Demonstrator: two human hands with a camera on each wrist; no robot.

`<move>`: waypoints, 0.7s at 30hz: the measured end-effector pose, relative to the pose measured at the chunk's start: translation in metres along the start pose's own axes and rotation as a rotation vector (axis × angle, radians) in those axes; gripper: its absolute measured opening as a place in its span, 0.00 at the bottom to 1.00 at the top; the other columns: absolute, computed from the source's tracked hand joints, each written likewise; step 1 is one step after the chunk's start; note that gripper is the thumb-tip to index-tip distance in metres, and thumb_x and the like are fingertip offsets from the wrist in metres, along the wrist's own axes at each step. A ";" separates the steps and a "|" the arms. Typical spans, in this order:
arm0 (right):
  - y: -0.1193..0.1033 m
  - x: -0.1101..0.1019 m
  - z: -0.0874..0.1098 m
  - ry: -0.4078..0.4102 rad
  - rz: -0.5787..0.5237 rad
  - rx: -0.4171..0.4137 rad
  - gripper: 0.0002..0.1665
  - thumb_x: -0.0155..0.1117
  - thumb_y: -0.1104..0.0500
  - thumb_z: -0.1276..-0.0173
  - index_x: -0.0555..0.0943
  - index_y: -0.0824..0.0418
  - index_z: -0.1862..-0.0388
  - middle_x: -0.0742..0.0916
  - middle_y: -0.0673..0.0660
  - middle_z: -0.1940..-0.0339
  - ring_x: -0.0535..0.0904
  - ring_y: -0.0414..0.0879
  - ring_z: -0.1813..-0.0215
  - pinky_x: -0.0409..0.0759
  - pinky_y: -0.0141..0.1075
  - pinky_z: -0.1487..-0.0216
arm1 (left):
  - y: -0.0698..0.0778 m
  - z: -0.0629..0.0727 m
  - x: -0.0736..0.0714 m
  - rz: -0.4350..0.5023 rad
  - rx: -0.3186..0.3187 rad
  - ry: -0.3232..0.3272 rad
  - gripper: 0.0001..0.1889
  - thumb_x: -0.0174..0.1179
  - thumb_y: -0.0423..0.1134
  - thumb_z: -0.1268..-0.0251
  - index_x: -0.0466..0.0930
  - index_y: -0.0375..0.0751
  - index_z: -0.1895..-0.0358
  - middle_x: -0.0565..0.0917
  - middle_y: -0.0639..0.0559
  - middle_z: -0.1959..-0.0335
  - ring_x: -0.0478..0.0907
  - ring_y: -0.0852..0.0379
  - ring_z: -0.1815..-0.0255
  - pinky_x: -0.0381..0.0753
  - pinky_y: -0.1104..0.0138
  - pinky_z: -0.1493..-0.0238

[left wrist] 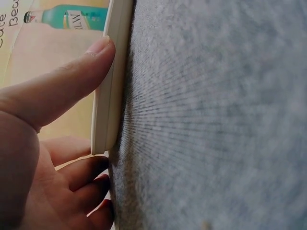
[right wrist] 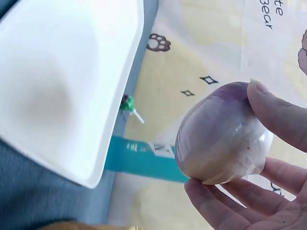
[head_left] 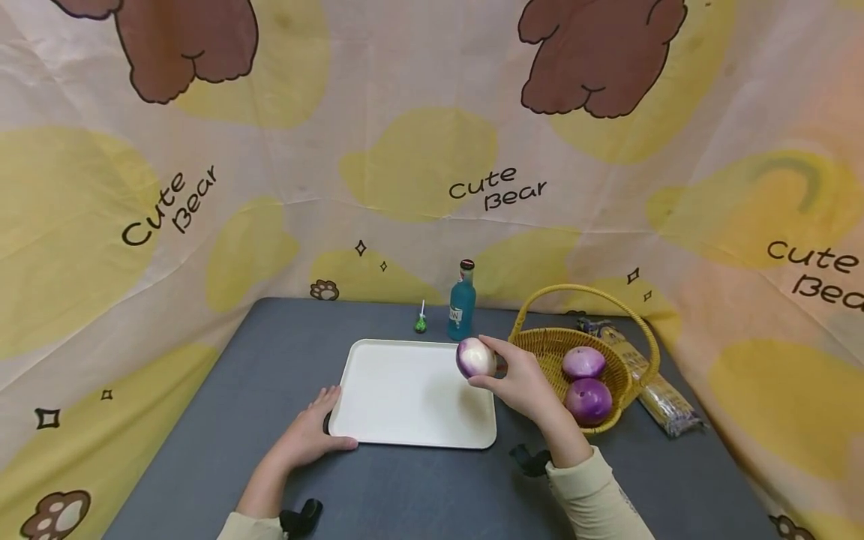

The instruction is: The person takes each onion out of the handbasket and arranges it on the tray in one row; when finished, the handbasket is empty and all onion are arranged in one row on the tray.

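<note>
My right hand (head_left: 523,379) pinches a purple-and-white onion (head_left: 475,358) between thumb and fingers, raised above the right end of a white tray (head_left: 412,394). In the right wrist view the onion (right wrist: 223,134) looks smooth and pale, purple near the top. My left hand (head_left: 310,427) lies at the tray's near left corner, fingers along the left side and thumb against the front rim. From the left wrist, the thumb (left wrist: 72,79) touches the tray's edge (left wrist: 108,96). Two more purple onions (head_left: 589,401) sit in a yellow wicker basket (head_left: 550,341) right of the tray.
Behind the tray stand a blue bottle (head_left: 462,304) and a small green lollipop (head_left: 421,322) with a white stick. A long clear packet (head_left: 664,401) lies right of the basket on the grey table (head_left: 405,495). Printed cloth (head_left: 405,165) hangs along the back.
</note>
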State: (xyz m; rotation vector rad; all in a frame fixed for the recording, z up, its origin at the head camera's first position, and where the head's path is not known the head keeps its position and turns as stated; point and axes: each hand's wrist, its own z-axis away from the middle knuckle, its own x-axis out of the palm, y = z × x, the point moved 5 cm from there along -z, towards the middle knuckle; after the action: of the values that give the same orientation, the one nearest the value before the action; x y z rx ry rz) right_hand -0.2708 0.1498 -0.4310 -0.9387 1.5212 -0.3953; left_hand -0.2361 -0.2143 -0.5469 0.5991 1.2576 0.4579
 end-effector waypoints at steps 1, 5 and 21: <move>-0.001 0.002 -0.001 -0.001 -0.003 -0.001 0.43 0.81 0.52 0.43 0.75 0.60 0.29 0.84 0.62 0.37 0.86 0.55 0.47 0.87 0.48 0.49 | 0.000 0.000 0.000 0.001 -0.002 0.000 0.63 0.78 0.59 0.54 0.50 0.33 0.20 0.52 0.30 0.20 0.44 0.27 0.20 0.48 0.30 0.26; -0.009 0.010 -0.006 -0.003 -0.021 -0.013 0.42 0.82 0.55 0.45 0.77 0.59 0.31 0.84 0.61 0.37 0.85 0.54 0.46 0.87 0.48 0.49 | 0.000 0.000 0.000 0.004 -0.007 0.000 0.63 0.79 0.58 0.54 0.50 0.33 0.20 0.52 0.30 0.20 0.44 0.28 0.19 0.47 0.31 0.26; -0.018 0.043 -0.027 -0.057 -0.099 -0.012 0.42 0.82 0.56 0.45 0.77 0.60 0.31 0.83 0.60 0.35 0.81 0.56 0.37 0.86 0.51 0.45 | 0.003 0.001 0.000 0.020 0.011 0.016 0.61 0.78 0.56 0.53 0.52 0.32 0.20 0.53 0.31 0.20 0.44 0.31 0.19 0.46 0.32 0.25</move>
State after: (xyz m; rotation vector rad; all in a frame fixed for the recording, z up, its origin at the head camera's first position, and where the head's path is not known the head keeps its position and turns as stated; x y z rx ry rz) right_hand -0.2871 0.0994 -0.4408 -1.0288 1.4310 -0.4273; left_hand -0.2348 -0.2121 -0.5442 0.6190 1.2715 0.4733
